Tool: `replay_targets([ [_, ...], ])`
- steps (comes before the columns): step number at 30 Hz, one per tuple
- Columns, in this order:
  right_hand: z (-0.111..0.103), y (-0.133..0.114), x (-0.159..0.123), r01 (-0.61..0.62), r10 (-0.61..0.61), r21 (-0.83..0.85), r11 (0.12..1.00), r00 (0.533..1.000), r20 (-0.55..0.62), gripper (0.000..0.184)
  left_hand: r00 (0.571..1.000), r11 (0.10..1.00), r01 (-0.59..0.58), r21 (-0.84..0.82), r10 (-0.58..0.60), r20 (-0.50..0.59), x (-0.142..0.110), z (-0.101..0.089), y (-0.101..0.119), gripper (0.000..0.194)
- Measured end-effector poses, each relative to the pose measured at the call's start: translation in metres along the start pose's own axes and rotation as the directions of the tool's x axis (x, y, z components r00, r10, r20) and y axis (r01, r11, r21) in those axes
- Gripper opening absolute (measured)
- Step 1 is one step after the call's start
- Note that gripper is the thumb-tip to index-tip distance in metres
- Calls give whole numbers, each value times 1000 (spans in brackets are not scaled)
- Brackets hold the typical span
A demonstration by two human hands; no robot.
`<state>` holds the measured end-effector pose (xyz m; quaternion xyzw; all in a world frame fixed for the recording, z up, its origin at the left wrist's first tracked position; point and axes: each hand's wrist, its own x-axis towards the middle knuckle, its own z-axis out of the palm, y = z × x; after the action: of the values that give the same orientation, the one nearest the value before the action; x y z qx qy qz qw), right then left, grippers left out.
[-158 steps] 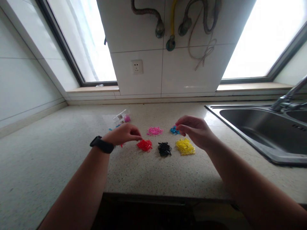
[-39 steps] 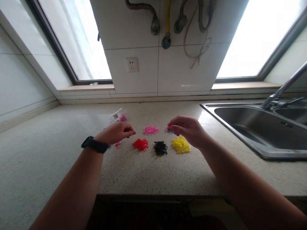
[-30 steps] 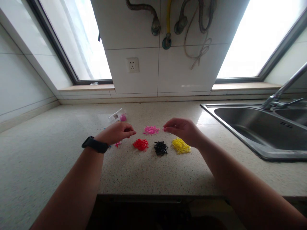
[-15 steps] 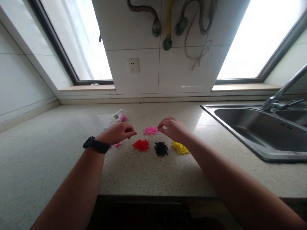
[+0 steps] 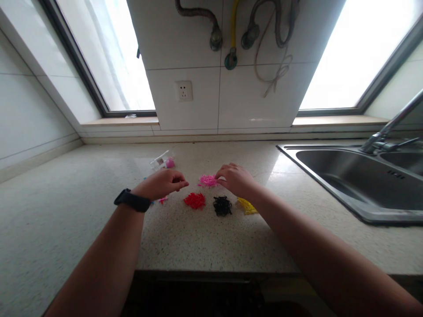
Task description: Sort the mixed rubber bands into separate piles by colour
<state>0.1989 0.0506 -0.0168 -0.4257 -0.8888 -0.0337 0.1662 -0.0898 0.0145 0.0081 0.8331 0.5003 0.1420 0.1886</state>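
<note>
My right hand (image 5: 236, 179) reaches to the right edge of a pile of small pink pieces (image 5: 207, 180), thumb and fingers drawn together. Whatever lies between its fingertips is too small to make out. My left hand (image 5: 165, 182), with a dark band on the wrist, hovers up and left of a pile of small red pieces (image 5: 194, 200). Its fingers are pinched, and their contents are hidden. Thin black pieces (image 5: 222, 206) lie heaped nearer to me. My right forearm partly covers a yellow pile (image 5: 246, 206). A few pink and red bits (image 5: 163, 200) show below my left hand.
A clear plastic packet (image 5: 161, 160) with a round pink thing (image 5: 169, 163) lies behind my left hand. A steel sink (image 5: 337, 176) with a tap (image 5: 380, 136) is set into the speckled counter (image 5: 205, 246) at right. A socket (image 5: 183, 90) is on the tiled wall.
My right hand has moved left from the blue pieces, with a small pink bit seen at its fingertips, to the pink pile. My left hand has moved slightly away from the red pile.
</note>
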Motion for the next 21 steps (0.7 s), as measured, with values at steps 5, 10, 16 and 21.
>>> replay_targets([
  [5, -2, 7, -1, -27, 29, 35, 999, 999, -43, 16, 1000, 1000, 9, 14, -9, -4, 0, 0, -2, 42],
  [10, -7, 16, -7, -78, 82, 49, 996, 992, -93, 14, 1000, 1000, 8, 28, -7, -28, -1, -1, -4, 41],
  [16, -11, 24, -18, -79, 94, 104, 992, 984, -150, 13, 985, 998, 19, 67, -8, -171, -2, -5, -4, 40],
  [21, -15, 27, -25, -70, 97, 151, 986, 979, -178, 13, 941, 997, 47, 69, -21, -339, -5, -11, -12, 40],
])
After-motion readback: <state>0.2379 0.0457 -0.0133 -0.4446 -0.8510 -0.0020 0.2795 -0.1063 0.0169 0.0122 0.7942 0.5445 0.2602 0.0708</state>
